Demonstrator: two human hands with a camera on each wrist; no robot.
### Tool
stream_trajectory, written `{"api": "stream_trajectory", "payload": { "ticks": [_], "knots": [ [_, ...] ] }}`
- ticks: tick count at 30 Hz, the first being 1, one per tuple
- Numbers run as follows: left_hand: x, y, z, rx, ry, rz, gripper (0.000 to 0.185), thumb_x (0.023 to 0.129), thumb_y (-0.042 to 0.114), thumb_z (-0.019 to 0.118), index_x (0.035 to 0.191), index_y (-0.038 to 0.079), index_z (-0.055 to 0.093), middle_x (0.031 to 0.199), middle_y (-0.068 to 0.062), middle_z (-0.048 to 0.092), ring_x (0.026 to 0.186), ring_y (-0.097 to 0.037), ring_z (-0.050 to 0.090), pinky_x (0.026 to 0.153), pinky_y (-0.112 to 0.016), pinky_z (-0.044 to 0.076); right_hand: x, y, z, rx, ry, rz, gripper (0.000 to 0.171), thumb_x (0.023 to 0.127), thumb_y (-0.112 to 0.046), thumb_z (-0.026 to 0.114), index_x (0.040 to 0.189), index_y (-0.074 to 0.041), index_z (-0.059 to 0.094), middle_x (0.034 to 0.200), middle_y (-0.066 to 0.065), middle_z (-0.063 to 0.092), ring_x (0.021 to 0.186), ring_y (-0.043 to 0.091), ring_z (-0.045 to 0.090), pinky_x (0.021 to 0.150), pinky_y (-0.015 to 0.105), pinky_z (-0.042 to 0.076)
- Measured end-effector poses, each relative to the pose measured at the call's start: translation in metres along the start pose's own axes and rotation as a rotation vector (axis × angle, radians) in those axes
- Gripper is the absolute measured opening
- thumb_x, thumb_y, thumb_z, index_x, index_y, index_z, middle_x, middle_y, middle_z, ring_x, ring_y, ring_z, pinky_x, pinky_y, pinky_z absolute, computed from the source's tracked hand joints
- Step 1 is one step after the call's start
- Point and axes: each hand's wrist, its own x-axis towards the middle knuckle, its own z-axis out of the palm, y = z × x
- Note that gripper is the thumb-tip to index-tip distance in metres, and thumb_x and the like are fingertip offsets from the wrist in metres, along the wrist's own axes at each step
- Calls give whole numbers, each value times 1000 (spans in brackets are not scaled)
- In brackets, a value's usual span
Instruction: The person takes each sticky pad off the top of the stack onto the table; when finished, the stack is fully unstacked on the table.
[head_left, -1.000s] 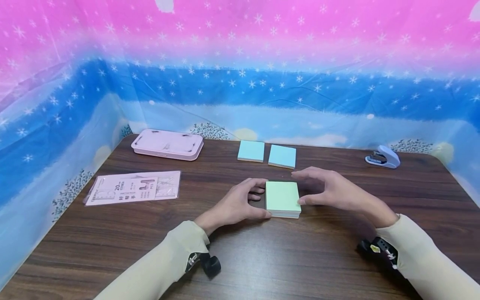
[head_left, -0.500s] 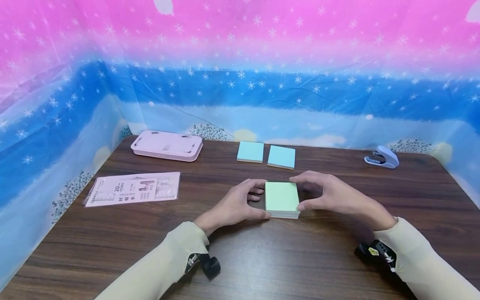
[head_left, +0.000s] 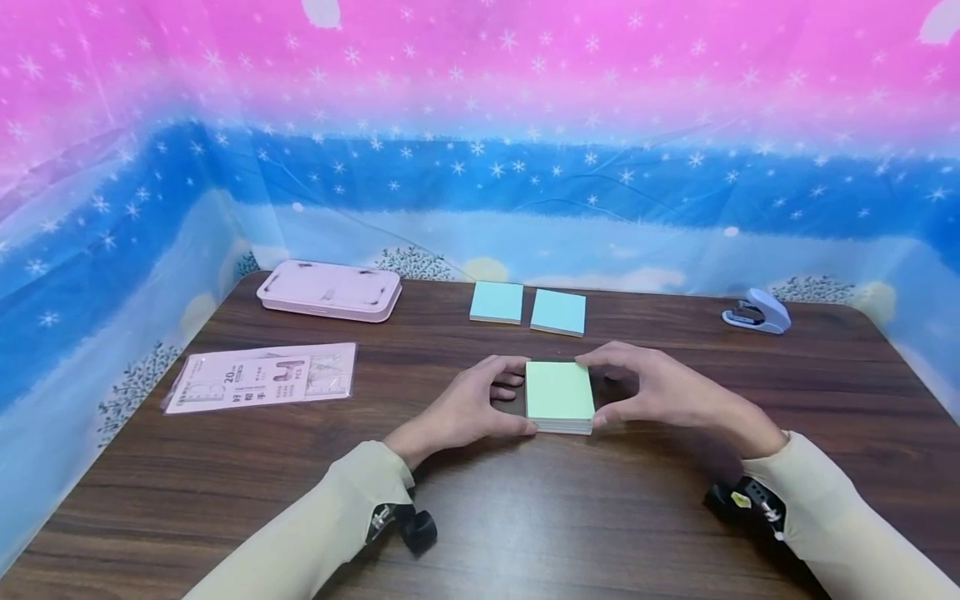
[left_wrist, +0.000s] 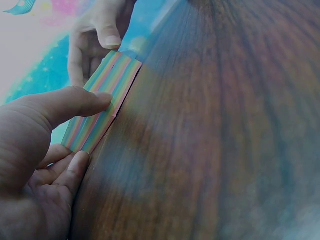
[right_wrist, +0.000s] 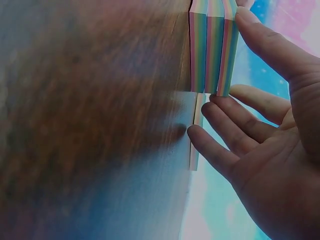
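A stack of sticky note pads [head_left: 559,390], pale green on top, lies before me in the head view. Three pads with rainbow-striped edges [right_wrist: 214,52] show in the right wrist view. My left hand [head_left: 471,403] holds the stack's left side, thumb at the near corner and fingers at the far one; the left wrist view shows its thumb lying across the striped side [left_wrist: 102,117]. My right hand [head_left: 663,387] spans the right side, index fingertip at the far corner and thumb at the near corner. Its other fingers hang behind, partly hidden in the head view.
Two light blue sticky note pads [head_left: 497,302] sit side by side at the back of the wooden table [head_left: 480,525]. A pink tin case [head_left: 328,290] is at back left, a packaged ruler set [head_left: 262,379] in front of it. A small lilac stapler [head_left: 759,313] stands at back right.
My right index fingertip and thumb have come in to the stack's right corners. The left hand keeps its place, and the head view has shifted slightly.
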Motion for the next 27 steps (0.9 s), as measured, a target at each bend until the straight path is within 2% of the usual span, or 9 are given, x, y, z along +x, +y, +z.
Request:
{"api": "stream_trajectory", "payload": {
  "ticks": [9,27],
  "knots": [
    [1,1,-1,-9,7,-5,84,81,12,93,153,4,52,138,-10,60,123,-27,65,105,-32,55,3,-1,0,-34,-8,-26,87,83,-52,90,153,-11,57,147,5,59,133,29,55,107,61,49],
    [1,3,1,-8,6,8,83,81,11,93,152,2,52,139,-11,60,123,-27,65,105,-32,55,2,0,4,-58,12,-34,80,84,-45,90,151,-13,59,140,3,59,127,26,57,106,58,50]
  ]
}}
